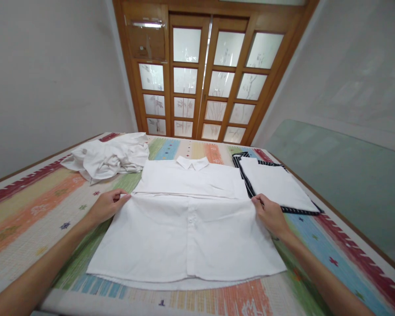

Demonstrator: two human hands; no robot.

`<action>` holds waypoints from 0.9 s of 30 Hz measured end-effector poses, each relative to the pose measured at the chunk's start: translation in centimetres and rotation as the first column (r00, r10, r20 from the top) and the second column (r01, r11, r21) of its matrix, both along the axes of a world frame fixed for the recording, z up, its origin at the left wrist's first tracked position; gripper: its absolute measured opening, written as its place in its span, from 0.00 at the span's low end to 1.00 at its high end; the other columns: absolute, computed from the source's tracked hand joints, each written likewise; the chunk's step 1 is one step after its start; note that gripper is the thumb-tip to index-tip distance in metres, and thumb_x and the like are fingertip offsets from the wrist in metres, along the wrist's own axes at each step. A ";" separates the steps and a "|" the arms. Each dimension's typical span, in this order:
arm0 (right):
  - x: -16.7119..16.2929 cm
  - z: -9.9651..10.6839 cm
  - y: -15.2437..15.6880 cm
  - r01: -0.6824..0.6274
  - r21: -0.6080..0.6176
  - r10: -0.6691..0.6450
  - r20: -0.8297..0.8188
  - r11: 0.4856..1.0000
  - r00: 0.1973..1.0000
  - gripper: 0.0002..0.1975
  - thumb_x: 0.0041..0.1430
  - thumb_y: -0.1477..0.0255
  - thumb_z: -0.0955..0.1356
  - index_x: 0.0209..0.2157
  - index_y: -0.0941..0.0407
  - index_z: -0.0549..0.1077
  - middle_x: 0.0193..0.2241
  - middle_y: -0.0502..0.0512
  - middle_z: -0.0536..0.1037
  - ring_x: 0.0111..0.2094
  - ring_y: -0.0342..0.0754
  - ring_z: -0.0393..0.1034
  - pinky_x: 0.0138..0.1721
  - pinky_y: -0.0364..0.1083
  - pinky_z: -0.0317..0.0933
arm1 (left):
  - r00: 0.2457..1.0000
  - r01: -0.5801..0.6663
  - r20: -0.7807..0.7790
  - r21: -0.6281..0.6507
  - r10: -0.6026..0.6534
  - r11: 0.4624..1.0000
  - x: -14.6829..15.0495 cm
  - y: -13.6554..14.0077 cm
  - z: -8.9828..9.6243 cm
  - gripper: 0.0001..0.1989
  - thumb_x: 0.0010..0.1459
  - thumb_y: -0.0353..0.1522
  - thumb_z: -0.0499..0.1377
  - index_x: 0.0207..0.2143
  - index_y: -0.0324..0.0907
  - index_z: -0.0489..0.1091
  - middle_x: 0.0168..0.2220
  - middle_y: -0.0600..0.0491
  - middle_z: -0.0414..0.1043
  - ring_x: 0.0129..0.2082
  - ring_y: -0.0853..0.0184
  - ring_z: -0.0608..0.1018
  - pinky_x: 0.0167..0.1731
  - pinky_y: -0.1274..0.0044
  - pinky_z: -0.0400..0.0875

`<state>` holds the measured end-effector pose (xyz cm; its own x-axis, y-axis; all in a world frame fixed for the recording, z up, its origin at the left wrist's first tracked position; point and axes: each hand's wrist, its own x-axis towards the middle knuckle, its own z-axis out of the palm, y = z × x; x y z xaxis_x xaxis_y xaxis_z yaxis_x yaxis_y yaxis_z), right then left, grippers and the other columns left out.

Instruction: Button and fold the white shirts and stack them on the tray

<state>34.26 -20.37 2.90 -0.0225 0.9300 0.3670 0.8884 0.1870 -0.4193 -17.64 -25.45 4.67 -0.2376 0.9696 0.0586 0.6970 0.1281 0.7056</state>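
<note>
A white collared shirt (158,232) lies front up across the middle of the table, its collar at the far end and its button strip running down the centre. A crosswise fold shows below the collar. My left hand (110,204) pinches the shirt's left edge at that fold, thumb and fingers together. At the opposite end of the fold, my right hand (269,213) grips the right edge in the same way. The shirt's lower part spreads toward me, with a second layer of hem peeking out beneath. Any sleeves are hidden.
A crumpled white cloth (110,153) lies at the back left. To the right sits a stack of folded garments, a white one (276,182) over black-and-white striped fabric (246,180). A multicoloured patterned cloth (46,210) covers the table. Wooden glass-paned doors (200,74) stand behind.
</note>
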 end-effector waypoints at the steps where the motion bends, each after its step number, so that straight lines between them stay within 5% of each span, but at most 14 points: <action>1: -0.1 -0.1 0.2 0.012 0.005 -0.012 0.047 1.000 0.999 0.15 0.63 0.62 0.57 0.31 0.53 0.69 0.24 0.55 0.77 0.28 0.52 0.72 0.31 0.46 0.58 | 1.000 0.005 -0.027 -0.006 -0.005 1.000 0.0 0.3 -0.1 0.27 0.44 0.56 0.57 0.29 0.42 0.74 0.18 0.55 0.68 0.22 0.65 0.70 0.22 0.78 0.58; 8: -1.5 -1.6 0.2 0.084 -0.044 -0.055 0.442 0.996 0.895 0.12 0.67 0.70 0.59 0.33 0.55 0.71 0.31 0.59 0.79 0.29 0.50 0.73 0.27 0.45 0.55 | 0.983 -0.002 -0.185 -0.045 -0.007 0.999 0.4 1.6 -0.6 0.19 0.42 0.50 0.58 0.25 0.44 0.72 0.17 0.57 0.67 0.24 0.63 0.72 0.24 0.77 0.58; 14: -2.4 -1.8 -1.1 0.141 0.071 -0.157 0.516 0.987 0.842 0.12 0.68 0.69 0.58 0.41 0.57 0.71 0.39 0.63 0.76 0.30 0.50 0.73 0.24 0.44 0.51 | 0.922 -0.106 -0.367 0.071 0.125 0.992 0.9 0.6 -0.9 0.18 0.45 0.50 0.58 0.28 0.45 0.67 0.22 0.54 0.68 0.26 0.61 0.73 0.26 0.76 0.59; 18: -0.7 -1.3 -1.7 0.113 -0.067 -0.081 0.363 0.991 0.928 0.13 0.63 0.65 0.64 0.45 0.57 0.69 0.29 0.57 0.76 0.27 0.51 0.72 0.26 0.45 0.54 | 0.954 -0.146 -0.271 -0.033 0.132 0.989 0.3 -1.2 -0.6 0.24 0.46 0.53 0.57 0.36 0.44 0.66 0.20 0.55 0.68 0.24 0.59 0.74 0.24 0.75 0.60; 22: 2.0 -1.2 -2.3 -0.025 -0.245 0.045 0.078 0.969 0.996 0.18 0.57 0.59 0.66 0.44 0.56 0.68 0.19 0.47 0.71 0.23 0.49 0.69 0.28 0.45 0.57 | 1.000 0.021 0.027 -0.225 -0.016 0.974 -0.9 -2.8 -0.2 0.34 0.41 0.56 0.60 0.45 0.43 0.66 0.16 0.60 0.64 0.17 0.62 0.69 0.20 0.75 0.58; 27: 3.6 -0.6 -2.7 -0.179 -0.416 0.068 -0.269 0.892 0.961 0.27 0.49 0.55 0.70 0.48 0.54 0.68 0.22 0.46 0.72 0.19 0.46 0.67 0.22 0.44 0.58 | 0.972 0.129 0.216 -0.179 -0.090 0.975 -1.5 -3.5 0.7 0.41 0.40 0.55 0.64 0.54 0.44 0.66 0.17 0.61 0.63 0.20 0.65 0.68 0.21 0.77 0.61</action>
